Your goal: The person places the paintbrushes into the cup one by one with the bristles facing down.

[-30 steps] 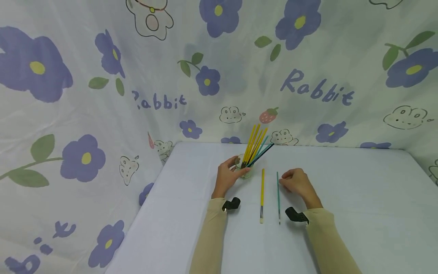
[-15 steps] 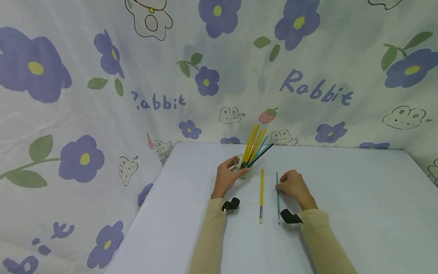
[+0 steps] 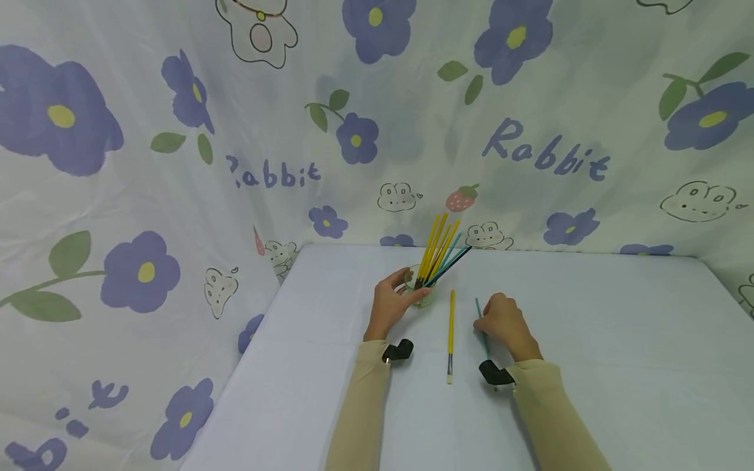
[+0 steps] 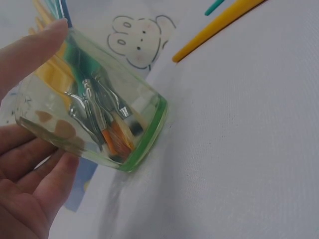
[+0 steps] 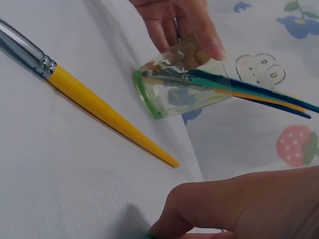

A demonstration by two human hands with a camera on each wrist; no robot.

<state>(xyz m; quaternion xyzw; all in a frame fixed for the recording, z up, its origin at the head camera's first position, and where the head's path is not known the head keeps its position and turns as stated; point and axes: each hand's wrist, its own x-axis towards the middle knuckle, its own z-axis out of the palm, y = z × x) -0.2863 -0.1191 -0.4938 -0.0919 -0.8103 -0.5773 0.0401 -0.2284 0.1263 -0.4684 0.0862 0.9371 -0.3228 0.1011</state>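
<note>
My left hand grips a clear glass with a green base, thumb on one side and fingers on the other. Inside stand several paintbrushes, bristles down, with yellow, teal and dark blue handles leaning right. In the right wrist view the glass stands on the table. My right hand pinches a teal paintbrush by its handle between thumb and fingers; the wrist camera hides part of its lower end. Between the hands lies a yellow paintbrush, bristles toward me.
A white cloth covers the table. Its back edge meets a hanging curtain printed with purple flowers and rabbits, which also runs along the left side. A black wrist camera sits on my left sleeve, another on my right.
My right hand has moved slightly left onto the teal paintbrush and now pinches it; the brush has tilted a little. My left hand and the glass have stayed put.
</note>
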